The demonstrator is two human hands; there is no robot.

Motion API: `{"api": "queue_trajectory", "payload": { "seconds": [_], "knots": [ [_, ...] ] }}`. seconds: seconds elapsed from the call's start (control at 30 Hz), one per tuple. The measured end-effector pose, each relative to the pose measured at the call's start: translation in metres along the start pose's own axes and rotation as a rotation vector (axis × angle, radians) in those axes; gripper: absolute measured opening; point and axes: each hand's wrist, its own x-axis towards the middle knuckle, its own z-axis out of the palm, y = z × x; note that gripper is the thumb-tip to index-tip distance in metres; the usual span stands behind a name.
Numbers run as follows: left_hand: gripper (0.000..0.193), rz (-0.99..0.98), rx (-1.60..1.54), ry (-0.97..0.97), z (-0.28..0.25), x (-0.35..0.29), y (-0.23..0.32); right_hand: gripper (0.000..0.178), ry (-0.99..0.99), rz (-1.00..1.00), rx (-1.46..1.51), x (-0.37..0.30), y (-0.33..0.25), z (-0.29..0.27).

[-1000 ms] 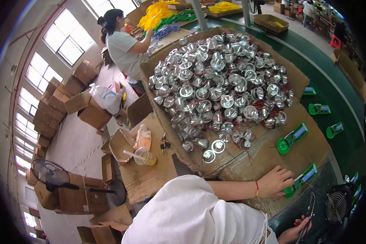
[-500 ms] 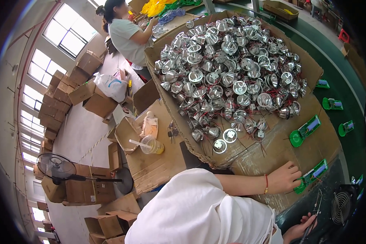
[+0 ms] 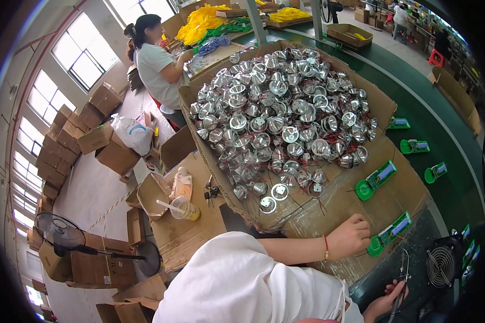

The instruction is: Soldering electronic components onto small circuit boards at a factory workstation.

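My left hand point(image 3: 349, 238) is over the cardboard, its fingers curled together beside the round end of a green plastic casing point(image 3: 390, 234) with a circuit board and a blue-violet part inside. Whatever lies between those fingertips is hidden. Lower right, my right hand point(image 3: 385, 301) grips a thin tool with a slim metal front end, which looks like a soldering iron point(image 3: 399, 293). A second green casing point(image 3: 376, 180) lies farther back on the cardboard. Beyond it is a big heap of shiny silver reflector cups point(image 3: 285, 107) with red and black wires, in a cardboard box point(image 3: 213, 153).
A small round-grilled fan point(image 3: 441, 266) stands right of my right hand. More green casings point(image 3: 415, 146) lie on the green belt point(image 3: 442, 134). To the left are a drink cup point(image 3: 186, 209), a standing fan point(image 3: 59, 231) and stacked cartons. Another person point(image 3: 159, 64) works at the far left.
The view has shifted, so the scene sits lower and farther left. My left hand has drawn slightly away from the green casing. My right hand keeps its grip on the tool.
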Motion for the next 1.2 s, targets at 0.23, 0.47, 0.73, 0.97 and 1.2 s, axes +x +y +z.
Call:
{"api": "queue_trajectory", "payload": {
  "seconds": [0.23,0.47,0.73,0.97,1.2],
  "knots": [
    [0.016,-0.225,-0.015,-0.056,-0.013,0.014,-0.012,0.024,-0.023,-0.057,0.0,0.001,0.017,-0.008],
    [0.017,-0.214,0.063,-0.037,-0.017,0.02,-0.02,0.021,-0.053,-0.081,0.06,-0.005,0.007,-0.007],
    [0.013,-0.276,-0.172,-0.036,-0.01,0.036,-0.007,0.025,-0.243,-0.105,0.114,-0.016,-0.015,-0.005],
    [0.008,-0.38,-0.338,-0.162,0.008,0.041,-0.004,0.019,-0.36,-0.173,0.161,-0.016,-0.03,0.0],
    [0.01,-0.612,-0.438,-0.279,0.017,0.043,0.0,0.018,-0.376,-0.13,0.13,-0.016,-0.029,0.018]
  ]
}}
